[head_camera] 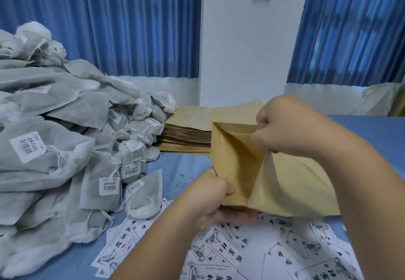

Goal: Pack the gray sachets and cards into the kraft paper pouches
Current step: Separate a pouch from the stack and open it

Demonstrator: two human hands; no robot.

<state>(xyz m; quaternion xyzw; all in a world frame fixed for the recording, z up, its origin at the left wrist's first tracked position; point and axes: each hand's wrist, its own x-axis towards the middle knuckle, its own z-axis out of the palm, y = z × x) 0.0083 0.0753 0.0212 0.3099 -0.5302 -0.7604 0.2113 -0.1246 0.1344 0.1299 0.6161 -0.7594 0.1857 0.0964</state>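
1. Above the scattered cards (241,255), one kraft pouch (263,176) is held off the blue table (175,170), its mouth being spread: the opening step, by judgement.
2. Its near edge is pinched by the left hand (215,194), and its far lip is gripped by the right hand (282,124).
3. Next, one hand must be freed so that one of the gray sachets (54,130) heaped at left can be fetched.

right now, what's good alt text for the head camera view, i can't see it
Two hands hold a kraft paper pouch open above a blue table, the left hand gripping its near edge, the right hand its far edge. Gray sachets are heaped at left, flat pouches stacked behind, printed cards scattered in front.
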